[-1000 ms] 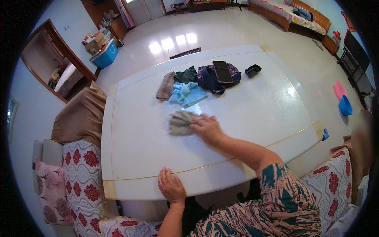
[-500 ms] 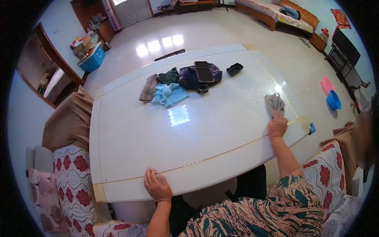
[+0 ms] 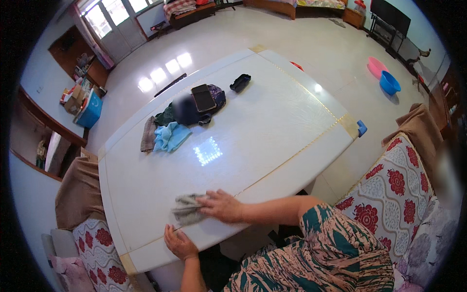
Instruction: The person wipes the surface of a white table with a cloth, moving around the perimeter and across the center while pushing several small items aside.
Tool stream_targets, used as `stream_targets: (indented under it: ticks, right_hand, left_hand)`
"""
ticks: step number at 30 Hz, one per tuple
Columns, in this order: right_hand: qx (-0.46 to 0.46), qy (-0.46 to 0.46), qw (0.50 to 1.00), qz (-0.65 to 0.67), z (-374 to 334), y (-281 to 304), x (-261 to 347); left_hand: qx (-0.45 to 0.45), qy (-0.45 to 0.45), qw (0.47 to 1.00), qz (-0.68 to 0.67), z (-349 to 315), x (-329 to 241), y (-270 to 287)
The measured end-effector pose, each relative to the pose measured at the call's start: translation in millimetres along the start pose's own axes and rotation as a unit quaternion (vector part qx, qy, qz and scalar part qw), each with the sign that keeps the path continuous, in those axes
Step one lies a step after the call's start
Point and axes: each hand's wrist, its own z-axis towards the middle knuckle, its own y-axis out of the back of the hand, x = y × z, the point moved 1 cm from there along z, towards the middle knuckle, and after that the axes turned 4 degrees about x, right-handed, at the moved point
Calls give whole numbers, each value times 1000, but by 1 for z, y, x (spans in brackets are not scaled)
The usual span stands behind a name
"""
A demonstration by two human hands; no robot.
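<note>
My right hand (image 3: 223,206) grips a crumpled grey cloth (image 3: 187,212) against the white tabletop (image 3: 258,155), near its front edge; the cloth is slightly blurred. Just below it, my left hand (image 3: 180,244) rests on the table's near edge, holding nothing, with its fingers spread. Farther off on the table, a light-blue cloth (image 3: 171,137) lies beside a brown cloth (image 3: 148,134) and a dark-green cloth (image 3: 165,115). A phone (image 3: 203,98) lies on a dark cap-like bundle (image 3: 186,111). Apart from these is a small black object (image 3: 240,83).
Flower-patterned seats (image 3: 396,180) flank the table. A blue clip-like piece (image 3: 361,128) sits at its right corner. Blue (image 3: 389,83) and pink (image 3: 377,67) basins stand on the floor at right, and a blue bin (image 3: 89,109) holding boxes at far left.
My right hand has swept the grey cloth from the table's right side leftward and nearer, beside my left hand. My left hand stays on the near edge. The view has turned rightward.
</note>
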Motion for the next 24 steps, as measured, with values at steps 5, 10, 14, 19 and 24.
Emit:
stream_targets:
  ticks: [5,10,14,19,24]
  right_hand:
    - [-69,-213,963,-150,-20,40,-142]
    - [-9,-512,826,-237,-161,138,-265]
    - [-62,-629,708,-315,-235,190,-221]
    - [-91,-652,685,-313,-230,168,-148]
    - [-7,-426,890,-159,-140,99,-53]
  left_hand:
    - [-4,-5,1000,3,-1,6,-2]
    - [-14,-30,999,-1,0,6,-4]
    - [-11,-22,1000,11,-2,3,-3]
    - [-28,-44,999,14,-1,10,-5]
    - [-30,-55,998,21,0,10,-5]
